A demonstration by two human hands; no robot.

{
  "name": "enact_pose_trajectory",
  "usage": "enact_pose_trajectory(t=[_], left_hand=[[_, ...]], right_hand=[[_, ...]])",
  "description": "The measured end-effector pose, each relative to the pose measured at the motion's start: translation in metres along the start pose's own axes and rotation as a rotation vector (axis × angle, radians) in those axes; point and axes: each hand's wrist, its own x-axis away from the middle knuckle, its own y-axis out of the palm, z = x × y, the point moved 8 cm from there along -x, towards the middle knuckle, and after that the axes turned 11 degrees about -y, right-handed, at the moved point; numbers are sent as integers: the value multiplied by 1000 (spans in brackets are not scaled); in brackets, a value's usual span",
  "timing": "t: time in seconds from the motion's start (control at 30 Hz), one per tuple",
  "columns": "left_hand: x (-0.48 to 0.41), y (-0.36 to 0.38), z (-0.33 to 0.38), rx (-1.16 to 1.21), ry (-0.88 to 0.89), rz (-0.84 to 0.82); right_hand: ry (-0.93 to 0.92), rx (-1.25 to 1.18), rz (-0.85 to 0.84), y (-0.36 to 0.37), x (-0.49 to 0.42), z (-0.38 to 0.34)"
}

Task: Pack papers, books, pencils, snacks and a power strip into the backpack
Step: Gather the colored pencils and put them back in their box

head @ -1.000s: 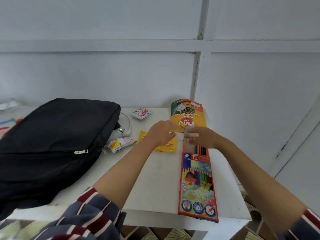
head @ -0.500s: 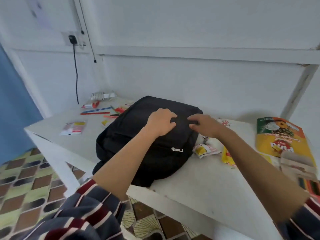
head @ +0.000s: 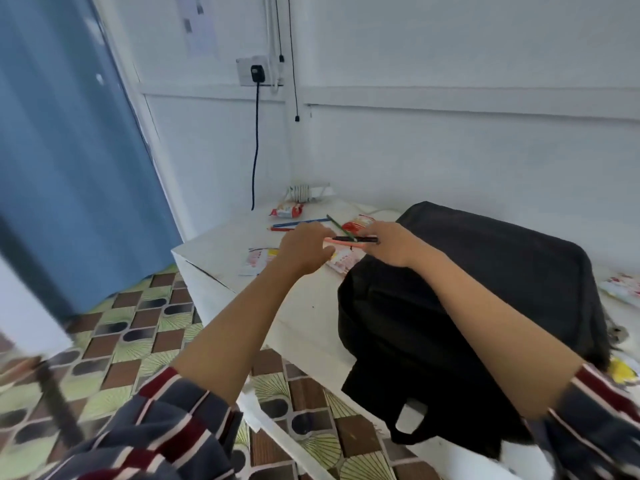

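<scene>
The print on the snack packets (head: 358,223) is too blurred for me to read. My left hand (head: 304,249) and right hand (head: 391,245) each pinch one end of a few pencils (head: 346,239), above the white table (head: 221,251) and just beside the black backpack (head: 485,289). The backpack lies flat, and its handle end hangs over the near edge. There is some bare tabletop left of it.
</scene>
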Motion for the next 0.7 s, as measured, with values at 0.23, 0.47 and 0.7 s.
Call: enact_pose_trajectory(t=[0.23,0.47,0.7], left_hand=[[-65,22,-87,36,-133,-51],[-127,33,-146,70,-162,-74],[-180,64,-169,150,-88,-139]], right_hand=[[-47,27,-100,36,-117,-3],[-20,42,-138,63,-211,10],[34,23,-115,94,-264,29]])
